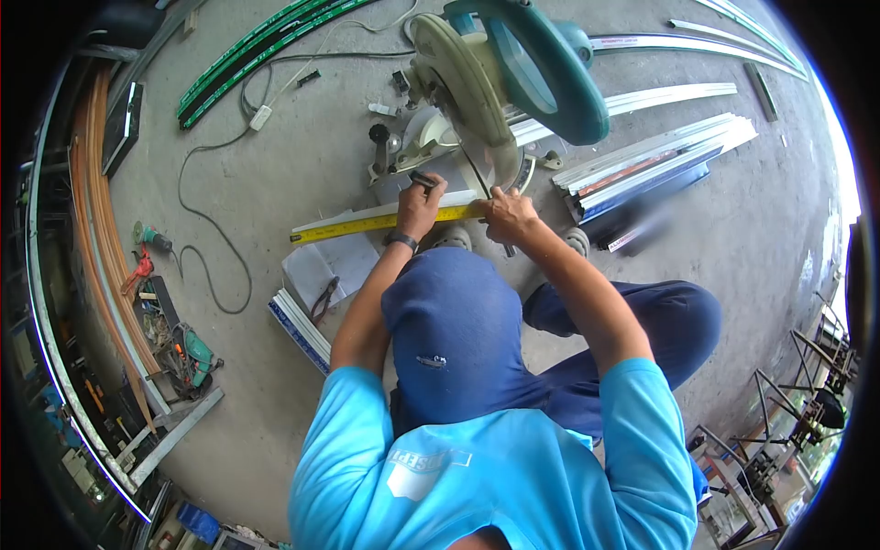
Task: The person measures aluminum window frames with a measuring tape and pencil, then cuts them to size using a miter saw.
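Observation:
My left hand (pixel 419 207) is closed around a dark pen-like marker (pixel 423 179), a dark band on its wrist. It rests over a yellow tape measure blade (pixel 344 225), stretched along a white metal profile (pixel 321 217). My right hand (pixel 510 216) pinches the tape's right end, near the blade of a miter saw (pixel 472 101) with a teal handle. The saw head is raised above the profile; its base is partly hidden behind my hands. Below the tape lies a white sheet of paper (pixel 332 266) with dark-framed glasses (pixel 324 298) on it.
Bundled metal profiles (pixel 651 165) lie right of the saw, green-wrapped strips (pixel 266 55) at upper left. A power cord (pixel 188 174) snakes over the concrete floor. A teal power tool (pixel 194 357) and long brown bars (pixel 92 229) sit left; metal frames (pixel 807 394) stand right.

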`<state>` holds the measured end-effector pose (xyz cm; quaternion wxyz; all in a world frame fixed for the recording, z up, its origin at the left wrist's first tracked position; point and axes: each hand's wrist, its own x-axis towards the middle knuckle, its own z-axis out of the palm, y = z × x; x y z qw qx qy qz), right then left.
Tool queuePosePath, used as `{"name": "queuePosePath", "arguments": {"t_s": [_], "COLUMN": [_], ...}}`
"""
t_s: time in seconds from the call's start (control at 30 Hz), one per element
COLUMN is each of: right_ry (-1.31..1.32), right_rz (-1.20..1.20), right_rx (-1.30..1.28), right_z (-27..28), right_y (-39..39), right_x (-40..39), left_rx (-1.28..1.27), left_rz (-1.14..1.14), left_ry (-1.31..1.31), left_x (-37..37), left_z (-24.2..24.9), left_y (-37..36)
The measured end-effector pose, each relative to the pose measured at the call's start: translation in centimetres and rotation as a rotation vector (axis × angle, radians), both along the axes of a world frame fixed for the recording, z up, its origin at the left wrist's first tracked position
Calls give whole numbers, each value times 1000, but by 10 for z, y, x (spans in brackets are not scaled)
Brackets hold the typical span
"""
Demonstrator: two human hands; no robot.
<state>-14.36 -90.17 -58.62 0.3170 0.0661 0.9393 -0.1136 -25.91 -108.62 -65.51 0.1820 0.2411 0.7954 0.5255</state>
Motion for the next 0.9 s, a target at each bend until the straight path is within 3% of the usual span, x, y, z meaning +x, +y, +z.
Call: {"name": "queuePosePath", "arguments": {"t_s": [0.07,0.2,0.23,0.27,0.33,0.37,0.5,0.57,0.63,0.7,0.8,0.83,0.9], "right_ry": [36,105,119,134,164,177,148,139,9,-81,-67,-52,-21], "right_rz": [-24,-78,-79,-78,-140,-166,-101,-91,-98,-130,-78,-66,-51], "right_rx": [-57,-297,-345,-389,-592,-692,-711,-678,-576,-434,-229,-257,-310], "right_z": [8,25,26,27,14,5,-36,-52,-42,-113,-203,-188,-106], "right_y": [1,2,-1,-2,-2,0,6,9,4,0,-19,-22,-28], "right_x": [1,8,12,16,27,34,68,91,103,141,176,174,148], "left_rx": [133,135,118,71,-50,-124,-524,-472,-488,-507,-753,-802,-892], "left_rz": [35,34,-19,16,25,0,200,259,239,40,-169,-204,-283], "left_ry": [-131,-279,-385,-447,-403,-300,-170,166,206,394,368,332,262], "left_x": [11,34,39,49,74,89,86,60,22,-17,-53,-64,-82], "left_z": [26,48,36,-24,-58,-32,-5,-38,-31,-23,-3,-4,-9], "left_y": [-9,-82,-112,-152,-195,-206,-224,-243,-235,-223,-187,-181,-168]}}
